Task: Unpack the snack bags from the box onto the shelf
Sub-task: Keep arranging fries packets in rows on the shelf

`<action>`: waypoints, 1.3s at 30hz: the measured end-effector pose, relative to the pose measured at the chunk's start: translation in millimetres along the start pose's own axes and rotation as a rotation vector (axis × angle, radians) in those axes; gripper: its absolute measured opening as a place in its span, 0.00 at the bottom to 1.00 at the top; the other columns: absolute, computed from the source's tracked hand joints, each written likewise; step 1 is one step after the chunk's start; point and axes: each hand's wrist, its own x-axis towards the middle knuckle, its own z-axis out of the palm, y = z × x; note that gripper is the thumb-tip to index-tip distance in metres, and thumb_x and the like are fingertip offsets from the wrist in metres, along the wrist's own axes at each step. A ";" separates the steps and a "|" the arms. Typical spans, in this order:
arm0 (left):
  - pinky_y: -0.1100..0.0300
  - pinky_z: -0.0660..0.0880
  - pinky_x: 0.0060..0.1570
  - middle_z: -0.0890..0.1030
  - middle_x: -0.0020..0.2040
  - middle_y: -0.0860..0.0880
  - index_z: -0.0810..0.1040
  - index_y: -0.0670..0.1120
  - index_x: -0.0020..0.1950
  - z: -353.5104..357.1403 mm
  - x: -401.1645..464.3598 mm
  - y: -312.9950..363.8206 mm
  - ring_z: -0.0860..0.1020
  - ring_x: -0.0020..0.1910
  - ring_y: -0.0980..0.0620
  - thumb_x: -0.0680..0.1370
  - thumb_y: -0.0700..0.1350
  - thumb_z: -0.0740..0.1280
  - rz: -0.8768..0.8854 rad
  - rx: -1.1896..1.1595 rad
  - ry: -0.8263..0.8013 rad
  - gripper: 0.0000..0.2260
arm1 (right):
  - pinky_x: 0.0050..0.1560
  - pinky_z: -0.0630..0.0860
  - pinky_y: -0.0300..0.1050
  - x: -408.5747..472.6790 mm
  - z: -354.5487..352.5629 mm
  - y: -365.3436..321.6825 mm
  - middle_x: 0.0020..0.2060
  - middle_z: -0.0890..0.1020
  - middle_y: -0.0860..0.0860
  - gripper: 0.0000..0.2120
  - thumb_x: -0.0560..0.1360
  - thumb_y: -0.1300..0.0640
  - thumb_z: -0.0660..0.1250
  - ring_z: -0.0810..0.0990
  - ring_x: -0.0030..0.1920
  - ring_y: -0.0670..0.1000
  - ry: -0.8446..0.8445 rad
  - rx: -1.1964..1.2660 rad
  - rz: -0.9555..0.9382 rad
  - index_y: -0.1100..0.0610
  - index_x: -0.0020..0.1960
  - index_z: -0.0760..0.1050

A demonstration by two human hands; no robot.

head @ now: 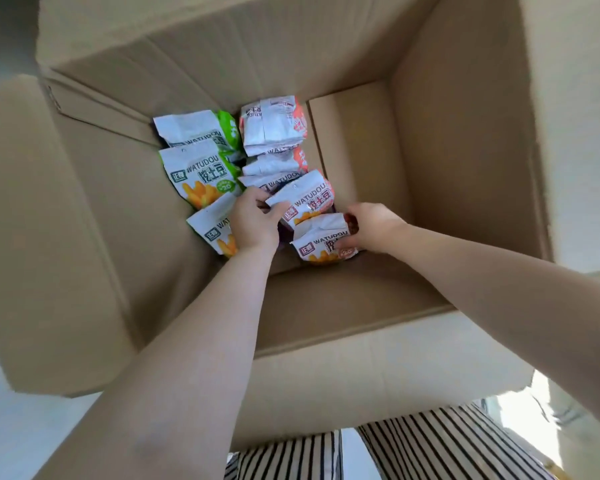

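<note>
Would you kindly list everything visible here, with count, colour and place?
cardboard box: one, brown, open, filling the view.
green snack bags: three, white and green, left column on the box floor.
orange snack bags: about five, white and orange-red, middle column.
striped trousers: one pair, black and cream, bottom edge.
left hand: pinches a corner of an orange bag.
right hand: grips the nearest orange bag.

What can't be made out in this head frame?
- Shelf: outside the head view.
- Left hand fingertips: tucked behind an orange bag, so the grip is partly hidden.
- Right hand fingers: curled round the nearest bag, tips hidden.
- Bag count: lower layers covered by top bags.
- Box flaps: cut off by frame edges.
</note>
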 end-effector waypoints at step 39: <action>0.58 0.70 0.38 0.77 0.43 0.43 0.70 0.44 0.46 -453.2 -346.4 306.6 0.75 0.38 0.48 0.81 0.39 0.60 0.049 -0.609 -0.129 0.05 | 0.55 0.78 0.56 -566.5 -198.8 -236.5 0.44 0.83 0.51 0.14 0.78 0.40 0.62 0.83 0.47 0.54 0.658 1.000 -0.121 0.50 0.45 0.72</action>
